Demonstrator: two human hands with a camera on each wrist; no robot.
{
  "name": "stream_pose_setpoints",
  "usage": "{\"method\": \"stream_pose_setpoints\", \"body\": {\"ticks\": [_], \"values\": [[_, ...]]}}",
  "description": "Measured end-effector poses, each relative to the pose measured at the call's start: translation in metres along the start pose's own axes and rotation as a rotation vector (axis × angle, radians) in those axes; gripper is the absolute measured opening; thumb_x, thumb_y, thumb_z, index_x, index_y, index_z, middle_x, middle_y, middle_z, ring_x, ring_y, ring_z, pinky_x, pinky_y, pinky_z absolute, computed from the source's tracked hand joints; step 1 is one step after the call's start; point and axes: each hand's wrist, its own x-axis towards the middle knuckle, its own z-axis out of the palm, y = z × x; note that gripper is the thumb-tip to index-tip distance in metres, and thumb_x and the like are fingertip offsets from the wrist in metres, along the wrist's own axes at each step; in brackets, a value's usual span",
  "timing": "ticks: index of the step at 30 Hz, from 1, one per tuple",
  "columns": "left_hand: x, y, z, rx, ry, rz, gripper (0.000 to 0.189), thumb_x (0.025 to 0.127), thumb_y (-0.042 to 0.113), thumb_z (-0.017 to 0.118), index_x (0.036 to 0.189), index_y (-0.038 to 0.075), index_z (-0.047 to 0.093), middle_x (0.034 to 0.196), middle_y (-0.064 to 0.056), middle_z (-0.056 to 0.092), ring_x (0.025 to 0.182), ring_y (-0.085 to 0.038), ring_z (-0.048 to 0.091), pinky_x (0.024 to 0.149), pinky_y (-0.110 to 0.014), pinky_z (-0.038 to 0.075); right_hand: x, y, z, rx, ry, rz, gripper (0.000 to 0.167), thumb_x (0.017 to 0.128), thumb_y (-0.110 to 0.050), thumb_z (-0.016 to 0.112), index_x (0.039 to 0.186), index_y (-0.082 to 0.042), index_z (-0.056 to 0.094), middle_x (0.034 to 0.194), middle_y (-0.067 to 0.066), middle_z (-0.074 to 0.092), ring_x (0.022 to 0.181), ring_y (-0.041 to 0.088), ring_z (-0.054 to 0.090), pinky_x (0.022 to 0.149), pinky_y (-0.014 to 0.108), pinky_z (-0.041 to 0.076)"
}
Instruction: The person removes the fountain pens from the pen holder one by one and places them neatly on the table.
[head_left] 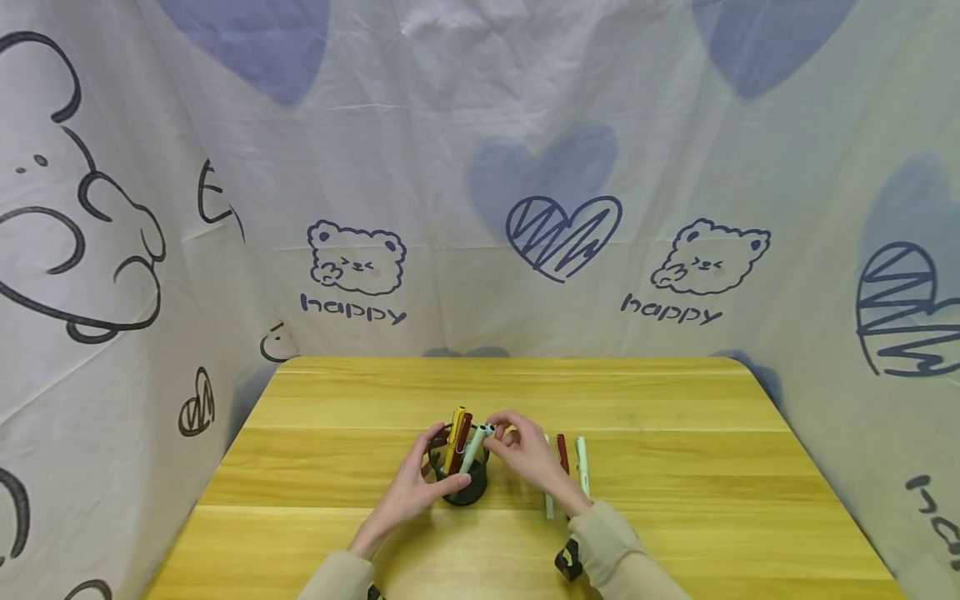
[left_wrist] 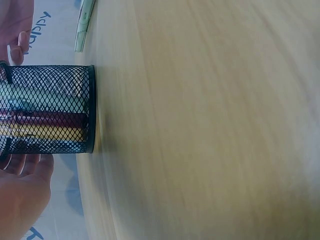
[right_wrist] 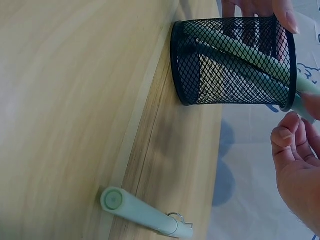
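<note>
1. Your left hand [head_left: 422, 477] has the black mesh cup [head_left: 467, 493] in its grasp, thumb along the near side, fingers round the far left of the rim.
2. The cup stands upright on the worktop [head_left: 360, 475], right between your two hands, its base resting on the wood.
3. Over to your right hand [head_left: 523, 454] — up at the rim, thumb and fingertips bent in, pinching the top end of a blue-green pen [right_wrist: 303, 107]. The rest of that pen slants down inside the mesh, as the right wrist view shows.
4. Sharing the cup with it: a yellow pen [head_left: 457, 419] at the left, a dark red pen [head_left: 464, 433] beside it, then a pale green pen [head_left: 472, 450] leaning right, its end close to your right fingertips.
5. Out on the worktop, to the right of the cup, three more pens lie side by side. Nearest the cup is a light green pen [head_left: 549, 505], partly covered by your right hand; next a deep red pen [head_left: 562, 450], your forearm crossing it; and outermost a mint pen [head_left: 582, 462].
6. Beige sleeves [head_left: 609, 533] at both wrists, a black device [head_left: 569, 560] under the right cuff — and behind it all hangs a pale cloth [head_left: 450, 283] printed with hearts, bears and "happy".
</note>
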Motion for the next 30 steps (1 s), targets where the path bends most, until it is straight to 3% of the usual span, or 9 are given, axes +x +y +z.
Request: {"method": "stream_pose_setpoints", "body": {"ticks": [13,19,30], "values": [[0.0,-0.0002,-0.0007,-0.005,-0.007,0.0,0.089,0.085,0.027,0.082,0.157,0.02,0.03,0.16,-0.015,0.037,0.146,-0.038,0.037,0.118,-0.066,0.032,0.0019,-0.0039,0.0042,-0.072,-0.032,0.037,0.024,0.097,-0.018,0.069,0.118,-0.009,0.066,0.106,0.01,0.065,0.073,0.011,0.057,0.06,0.02,0.048],[0.0004,-0.0003,-0.0012,-0.005,-0.009,0.003,0.088,0.085,0.027,0.082,0.157,0.02,0.031,0.159,-0.014,0.038,0.146,-0.037,0.037,0.118,-0.066,0.032,0.0039,-0.0034,0.0041,-0.109,-0.049,0.023,0.026,0.096,-0.014,0.069,0.12,-0.004,0.066,0.108,0.013,0.068,0.071,0.009,0.056,0.058,0.02,0.048],[0.0003,-0.0003,-0.0014,-0.009,-0.002,-0.001,0.088,0.085,0.028,0.082,0.156,0.021,0.032,0.16,-0.014,0.037,0.145,-0.037,0.039,0.118,-0.063,0.034,0.0038,-0.0097,0.004,-0.123,0.044,0.0,0.02,0.095,-0.011,0.069,0.114,-0.006,0.07,0.097,0.009,0.068,0.072,0.007,0.056,0.06,0.019,0.048]]}}
